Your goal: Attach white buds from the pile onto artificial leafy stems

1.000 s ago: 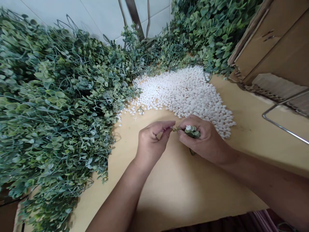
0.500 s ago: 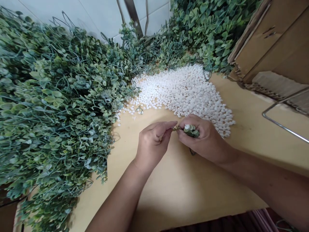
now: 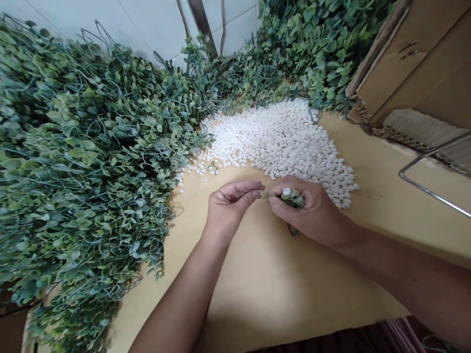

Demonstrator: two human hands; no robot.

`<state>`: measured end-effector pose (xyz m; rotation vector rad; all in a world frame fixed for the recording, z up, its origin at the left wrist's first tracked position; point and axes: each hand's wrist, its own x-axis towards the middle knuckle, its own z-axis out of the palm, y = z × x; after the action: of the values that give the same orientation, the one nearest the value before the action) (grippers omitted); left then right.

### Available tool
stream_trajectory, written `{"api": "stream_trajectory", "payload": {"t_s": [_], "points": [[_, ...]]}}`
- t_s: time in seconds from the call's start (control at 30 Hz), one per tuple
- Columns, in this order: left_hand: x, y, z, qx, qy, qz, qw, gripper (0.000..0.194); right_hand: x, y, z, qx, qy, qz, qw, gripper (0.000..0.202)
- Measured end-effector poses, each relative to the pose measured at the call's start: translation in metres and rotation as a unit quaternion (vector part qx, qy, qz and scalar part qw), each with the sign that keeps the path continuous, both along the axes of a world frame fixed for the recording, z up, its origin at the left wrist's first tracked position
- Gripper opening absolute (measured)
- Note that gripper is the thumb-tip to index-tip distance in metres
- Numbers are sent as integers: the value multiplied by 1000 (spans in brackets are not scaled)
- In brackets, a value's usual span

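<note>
My right hand (image 3: pixel 319 211) is closed around an artificial leaf sprig (image 3: pixel 294 199). Green leaves and one small white piece show in its curled fingers, and a dark wire loop hangs below. A small greenish stem end pokes out past the right thumb and forefinger. Just left of that end, my left hand (image 3: pixel 230 203) is pinched, thumb against fingertips. Anything tiny between those fingertips is too small to make out. Beyond both hands a heap of small white pieces (image 3: pixel 283 137) spreads over the tan tabletop (image 3: pixel 257 284).
Artificial greenery (image 3: pixel 84 147) is piled high along the left side, with more greenery (image 3: pixel 312 49) at the back. A cardboard box (image 3: pixel 423 63) stands at the back right, near a bent metal rod (image 3: pixel 434 196). Behind is a pale tiled wall (image 3: pixel 147 24).
My left hand has drawn back slightly to the left from the stem end, its fingers straighter. The right hand keeps its hold on the sprig, nearly still.
</note>
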<state>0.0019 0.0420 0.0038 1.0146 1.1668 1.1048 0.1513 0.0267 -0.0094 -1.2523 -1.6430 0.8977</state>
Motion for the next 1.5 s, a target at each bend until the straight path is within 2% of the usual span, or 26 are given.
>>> {"api": "stream_trajectory", "payload": {"t_s": [0.17,0.5,1.13,1.5], "points": [[-1,2,-3,-41,-37,-16,998,17,-1,-1,3,-28,-10,3,1000,16],[-2,0,-3,-36,1,-21,999,18,0,-1,0,-59,-4,6,998,16],[-2,-2,0,-46,35,-39,998,21,-1,1,0,-38,-12,2,999,14],[2,0,-6,-55,-16,-15,998,20,-1,-1,-4,-20,5,0,1000,16]]}}
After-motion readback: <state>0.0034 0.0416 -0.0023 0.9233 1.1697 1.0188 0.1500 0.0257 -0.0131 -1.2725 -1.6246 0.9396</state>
